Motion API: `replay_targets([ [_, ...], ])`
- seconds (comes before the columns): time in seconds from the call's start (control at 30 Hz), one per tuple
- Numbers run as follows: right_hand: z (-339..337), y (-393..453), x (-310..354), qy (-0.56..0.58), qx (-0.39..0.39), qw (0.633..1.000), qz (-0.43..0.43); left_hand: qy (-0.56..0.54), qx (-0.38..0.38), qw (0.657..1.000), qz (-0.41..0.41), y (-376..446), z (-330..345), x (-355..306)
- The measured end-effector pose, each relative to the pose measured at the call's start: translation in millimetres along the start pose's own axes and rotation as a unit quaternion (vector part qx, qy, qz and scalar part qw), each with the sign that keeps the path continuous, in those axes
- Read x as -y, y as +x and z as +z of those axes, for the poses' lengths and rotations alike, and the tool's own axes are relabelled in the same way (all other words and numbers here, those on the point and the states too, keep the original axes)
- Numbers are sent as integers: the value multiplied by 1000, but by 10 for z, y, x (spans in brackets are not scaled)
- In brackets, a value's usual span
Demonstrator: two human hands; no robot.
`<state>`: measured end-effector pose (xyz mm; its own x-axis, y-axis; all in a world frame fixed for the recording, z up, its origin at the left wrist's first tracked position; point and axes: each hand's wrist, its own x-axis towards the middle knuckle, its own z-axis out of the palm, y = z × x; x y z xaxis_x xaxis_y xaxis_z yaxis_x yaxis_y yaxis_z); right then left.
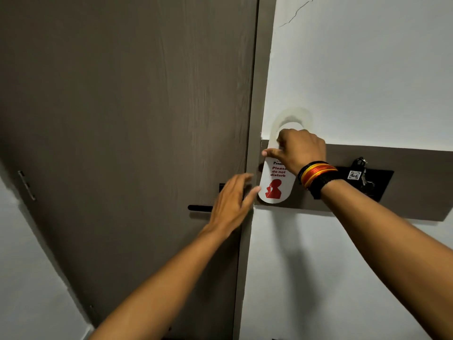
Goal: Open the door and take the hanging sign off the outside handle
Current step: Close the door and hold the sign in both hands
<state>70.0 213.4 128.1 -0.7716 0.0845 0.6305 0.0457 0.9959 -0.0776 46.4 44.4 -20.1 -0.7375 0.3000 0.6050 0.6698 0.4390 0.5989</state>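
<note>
2 hands up by door (122,119) edge. Right hand (302,149) pinches white "do not disturb" sign (274,185) near its top, sign held just right of door edge, against wall. Left hand (231,204) spread, fingers loose, holding nothing, over black handle (199,208). Judgement: sign looks already off, door looks closed, task near end. Hard to tell: sign's hook blurred; lock plate behind left hand; keys (360,173) farther right, small.
</note>
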Motion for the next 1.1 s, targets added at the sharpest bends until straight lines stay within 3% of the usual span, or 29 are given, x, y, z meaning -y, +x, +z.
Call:
replay_targets([
  [0.2, -245, -237, 58, 40, 5, 999, -14, -117, 15, 993, -15, 259, -38, -410],
  [0.27, -359, -351, -37, 153, -11, 988, 6, -173, 21, 984, -40, 268, 2, -478],
  [0.33, -443, -561, -212, 331, -74, 939, 62, -232, 27, 970, -62, 262, 73, -526],
  [0.4, -438, -793, -490, 417, -120, 892, 127, -267, 25, 960, -78, 246, 175, -585],
  [0.5, -298, -1151, -933, 444, -42, 871, 207, -296, 46, 949, -98, 192, 416, -715],
  [0.6, -154, -1412, -1291, 460, 27, 857, 232, -287, 58, 951, -104, 79, 750, -849],
  [0.83, 22, -1829, -2321, 437, 58, 860, 259, -245, 67, 957, -140, -233, 1697, -1291],
  [1.1, -8, -2323, -4278, 455, 76, 840, 286, -212, 94, 957, -174, -356, 3413, -2288],
])
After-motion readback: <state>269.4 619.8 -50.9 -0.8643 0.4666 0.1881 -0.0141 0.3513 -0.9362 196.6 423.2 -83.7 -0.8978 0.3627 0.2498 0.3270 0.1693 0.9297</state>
